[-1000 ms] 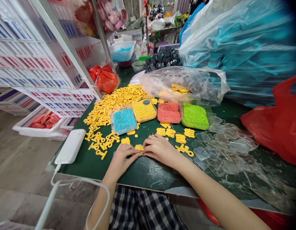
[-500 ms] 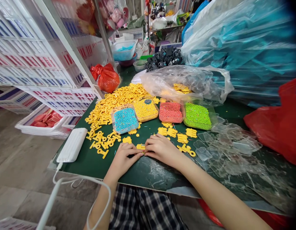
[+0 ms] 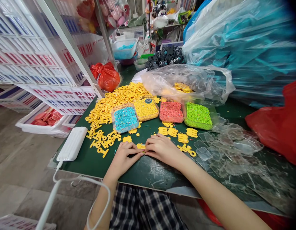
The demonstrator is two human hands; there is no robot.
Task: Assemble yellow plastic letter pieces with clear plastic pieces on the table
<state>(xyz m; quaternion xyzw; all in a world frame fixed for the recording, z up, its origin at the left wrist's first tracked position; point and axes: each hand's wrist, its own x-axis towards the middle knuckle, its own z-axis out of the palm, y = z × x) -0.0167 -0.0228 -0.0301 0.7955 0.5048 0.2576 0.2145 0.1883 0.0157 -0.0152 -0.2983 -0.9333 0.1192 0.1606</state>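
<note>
My left hand (image 3: 127,155) and my right hand (image 3: 161,147) meet at the fingertips over the green table, both closed on a small yellow plastic piece (image 3: 141,146). Fingers cover part of that piece. Beyond my hands stand clear trays of tiny beads: a blue tray (image 3: 126,118), a yellow tray (image 3: 146,109), a red tray (image 3: 171,111) and a green tray (image 3: 198,115). Loose flat yellow pieces (image 3: 172,132) lie just past my right hand. A large heap of yellow plastic parts (image 3: 119,97) spreads behind the blue tray.
A white power bank (image 3: 72,144) with a cable lies at the table's left edge. Clear plastic pieces (image 3: 230,147) cover the right side, beside a red bag (image 3: 277,121). Stacked white crates (image 3: 30,57) rise at left. Black parts (image 3: 165,58) are piled at the back.
Both hands stay pressed together at the yellow piece with almost no movement. The whole view has shifted very slightly.
</note>
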